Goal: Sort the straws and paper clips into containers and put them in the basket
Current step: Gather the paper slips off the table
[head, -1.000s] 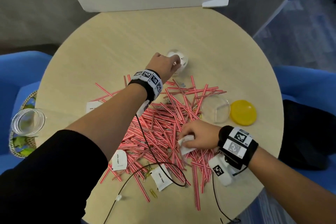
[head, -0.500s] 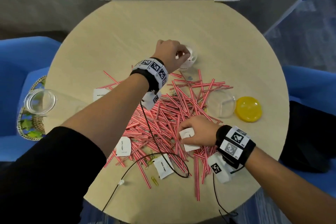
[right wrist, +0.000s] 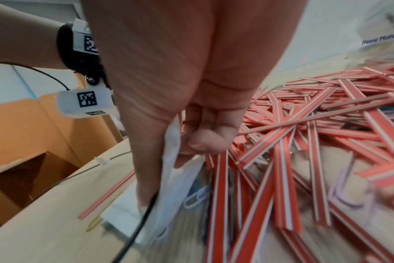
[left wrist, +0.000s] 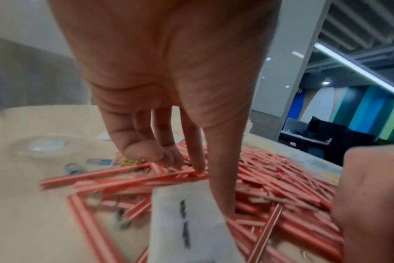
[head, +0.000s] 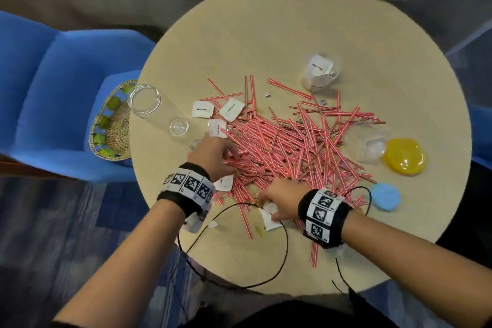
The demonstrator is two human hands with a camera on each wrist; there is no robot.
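Observation:
Red-and-white striped straws (head: 287, 141) lie heaped mid-table, with paper clips (right wrist: 196, 195) among them and at the pile's near-left edge (left wrist: 99, 161). My left hand (head: 218, 153) reaches down onto that edge. Its fingers (left wrist: 169, 156) are straight, their tips touching straws, and a white paper packet (left wrist: 191, 222) lies just below the thumb. My right hand (head: 274, 201) is at the near edge of the pile and pinches white paper packets (right wrist: 169, 195) between thumb and curled fingers. A clear jar (head: 157, 112) lies on its side at the left. The woven basket (head: 111, 125) sits on a blue chair.
A clear cup (head: 320, 69) stuffed with white packets stands at the far side. A clear square tub (head: 370, 145), a yellow lid (head: 403, 156) and a blue lid (head: 385, 196) sit at the right. Loose packets (head: 203, 109) lie by the jar. Black cables (head: 285, 247) loop over the near table edge.
My left hand has left the packet cup at the far side and come down to the near-left edge of the straws. The right hand has shifted nearer, still holding packets.

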